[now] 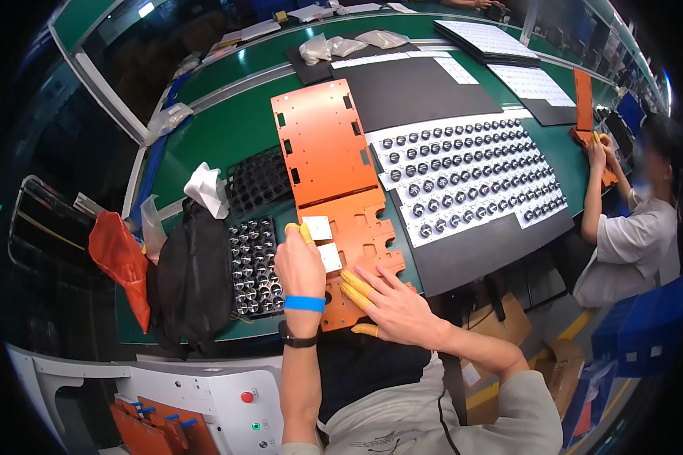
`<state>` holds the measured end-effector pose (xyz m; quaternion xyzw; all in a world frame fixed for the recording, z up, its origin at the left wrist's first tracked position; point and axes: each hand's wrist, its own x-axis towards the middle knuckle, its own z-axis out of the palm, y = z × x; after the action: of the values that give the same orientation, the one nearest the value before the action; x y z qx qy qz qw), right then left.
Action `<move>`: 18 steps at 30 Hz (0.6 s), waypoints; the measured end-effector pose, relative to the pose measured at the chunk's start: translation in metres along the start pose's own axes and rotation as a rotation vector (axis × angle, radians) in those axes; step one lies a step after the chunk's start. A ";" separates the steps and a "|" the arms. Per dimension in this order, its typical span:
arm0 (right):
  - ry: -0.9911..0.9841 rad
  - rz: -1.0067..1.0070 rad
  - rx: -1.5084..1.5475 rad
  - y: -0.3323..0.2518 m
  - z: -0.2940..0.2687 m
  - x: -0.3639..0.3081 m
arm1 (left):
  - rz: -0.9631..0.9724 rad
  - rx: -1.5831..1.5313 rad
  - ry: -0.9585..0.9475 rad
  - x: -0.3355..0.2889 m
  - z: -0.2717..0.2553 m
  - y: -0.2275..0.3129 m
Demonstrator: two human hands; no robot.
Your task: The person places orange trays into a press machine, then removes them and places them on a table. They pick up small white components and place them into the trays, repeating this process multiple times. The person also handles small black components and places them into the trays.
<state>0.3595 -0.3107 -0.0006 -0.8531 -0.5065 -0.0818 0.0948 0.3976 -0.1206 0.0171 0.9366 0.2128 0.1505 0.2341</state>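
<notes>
An orange hinged fixture [362,221] lies on the green bench in front of me, its perforated lid [319,140] folded back on the far side. Two white square plates sit in its left recesses: a far plate [318,227] and a near plate [329,257]. My left hand [300,262], in yellow finger covers, is curled beside them, fingertips against the far plate's left edge; whatever it pinches is hidden. My right hand [395,307] holds nothing. Its fingers stretch flat over the fixture's near right part, yellow covers on some of them.
Left of the fixture are a tray of black-and-silver round parts [255,265] and a black tray with round pockets [256,182]. A white sheet with rows of black round parts [463,178] lies at right on a black board [501,254]. A co-worker [634,220] works far right.
</notes>
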 end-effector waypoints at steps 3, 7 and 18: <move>0.334 0.028 0.379 0.004 0.013 -0.012 | 0.072 -0.245 0.039 -0.010 -0.010 -0.002; 0.685 0.313 0.841 0.011 0.012 -0.027 | -0.021 -0.779 -0.113 -0.039 -0.004 0.000; 0.817 0.509 0.843 0.035 -0.021 -0.043 | -0.243 -1.441 -0.685 -0.101 0.046 0.062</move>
<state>0.3686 -0.3689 0.0068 -0.7364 -0.1998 -0.1690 0.6240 0.3479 -0.2347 -0.0094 0.5199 0.0803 -0.0713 0.8475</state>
